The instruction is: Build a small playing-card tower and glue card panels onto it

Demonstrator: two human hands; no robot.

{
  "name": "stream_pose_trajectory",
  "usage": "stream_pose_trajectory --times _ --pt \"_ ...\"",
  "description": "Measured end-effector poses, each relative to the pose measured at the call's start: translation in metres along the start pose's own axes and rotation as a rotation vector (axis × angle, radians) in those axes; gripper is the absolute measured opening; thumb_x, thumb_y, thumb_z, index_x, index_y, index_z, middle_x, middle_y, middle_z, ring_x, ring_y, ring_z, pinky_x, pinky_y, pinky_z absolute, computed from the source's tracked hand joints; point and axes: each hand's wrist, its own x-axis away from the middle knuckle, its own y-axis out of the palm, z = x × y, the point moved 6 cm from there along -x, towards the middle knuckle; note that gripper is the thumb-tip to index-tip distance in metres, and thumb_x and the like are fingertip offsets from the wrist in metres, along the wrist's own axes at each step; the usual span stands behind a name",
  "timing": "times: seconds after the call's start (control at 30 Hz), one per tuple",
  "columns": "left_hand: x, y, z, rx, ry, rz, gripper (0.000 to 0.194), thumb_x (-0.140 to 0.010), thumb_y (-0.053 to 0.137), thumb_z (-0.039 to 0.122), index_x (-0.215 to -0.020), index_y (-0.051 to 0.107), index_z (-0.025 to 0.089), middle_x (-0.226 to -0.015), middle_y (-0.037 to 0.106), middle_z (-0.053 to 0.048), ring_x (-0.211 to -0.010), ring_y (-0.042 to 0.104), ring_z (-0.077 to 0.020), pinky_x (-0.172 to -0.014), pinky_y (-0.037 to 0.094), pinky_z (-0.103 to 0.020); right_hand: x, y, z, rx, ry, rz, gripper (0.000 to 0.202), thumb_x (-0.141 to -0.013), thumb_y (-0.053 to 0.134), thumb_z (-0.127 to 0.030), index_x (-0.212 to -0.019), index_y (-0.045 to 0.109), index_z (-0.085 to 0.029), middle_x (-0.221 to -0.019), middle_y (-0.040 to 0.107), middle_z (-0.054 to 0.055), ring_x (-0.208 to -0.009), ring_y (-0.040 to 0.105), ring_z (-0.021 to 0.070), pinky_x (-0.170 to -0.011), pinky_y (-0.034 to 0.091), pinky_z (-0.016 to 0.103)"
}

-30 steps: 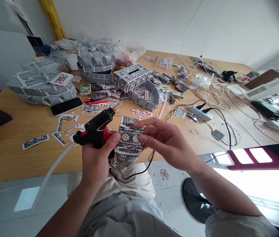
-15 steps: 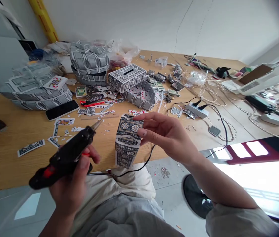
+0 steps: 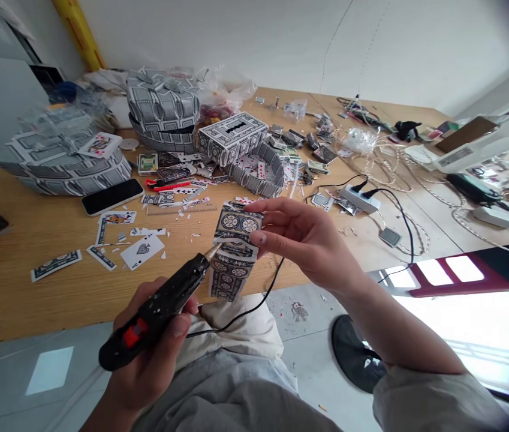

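Note:
My left hand (image 3: 153,342) is wrapped round a black glue gun (image 3: 159,309) with a red switch. The gun's metal tip is at the left edge of a folded strip of patterned playing cards (image 3: 232,255). My right hand (image 3: 299,240) pinches the upper right side of that strip between thumb and fingers. The strip hangs down over the table's front edge, its lower part bent below a fold. An ace of spades (image 3: 142,251) lies on the table, left of the gun's tip.
Card-built boxes (image 3: 162,114) stand at the back left, near a phone (image 3: 113,197). A card box with a slot (image 3: 232,137) rests mid-table among scraps. A power strip (image 3: 360,198) and cables lie right. The wooden table (image 3: 56,300) ends before my lap.
My left hand has brought the glue gun right, its tip now at the card strip. The ace of spades has come into sight. My right hand keeps its hold, almost unmoved.

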Motion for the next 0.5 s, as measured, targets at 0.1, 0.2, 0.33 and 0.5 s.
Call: stream_pose_trajectory --times 0.1,0.2,0.33,0.5 --pt "0.001 0.006 0.005 -0.024 0.041 -0.095 0.008 -0.100 0.070 0.031 -0.107 0.070 0.026 -0.090 0.072 -0.002 -0.082 0.070 -0.0197 -0.077 0.058 -0.030 0.000 0.000 0.000 -0.020 -0.009 0.006 0.039 -0.085 0.095 -0.025 -0.119 0.078 -0.017 -0.091 0.080 0.001 -0.076 0.077 0.0132 -0.069 0.068 0.023" --pt "0.002 0.011 0.008 -0.026 0.090 -0.130 0.012 -0.100 0.070 0.028 -0.111 0.069 0.026 -0.091 0.072 -0.002 -0.081 0.070 -0.0192 -0.075 0.058 -0.029 0.000 0.001 0.000 -0.017 -0.005 0.005 0.038 -0.086 0.095 -0.025 -0.118 0.078 -0.017 -0.092 0.081 0.002 -0.076 0.077 0.0130 -0.070 0.069 0.024" --pt "0.001 0.018 0.008 -0.040 0.085 -0.172 0.009 -0.099 0.071 0.026 -0.108 0.068 0.025 -0.088 0.069 -0.001 -0.076 0.068 -0.0174 -0.072 0.056 -0.028 0.001 0.002 0.000 -0.021 -0.003 0.001 0.039 -0.085 0.095 -0.025 -0.119 0.078 -0.016 -0.093 0.081 0.002 -0.077 0.078 0.0136 -0.070 0.069 0.023" --pt "0.000 0.019 0.008 -0.048 0.083 -0.196 0.006 -0.099 0.070 0.026 -0.104 0.068 0.025 -0.085 0.068 0.000 -0.073 0.067 -0.0160 -0.070 0.055 -0.027 0.001 0.001 0.000 -0.015 -0.008 -0.005 0.041 -0.085 0.095 -0.026 -0.120 0.077 -0.015 -0.091 0.080 0.002 -0.075 0.078 0.0133 -0.070 0.069 0.023"
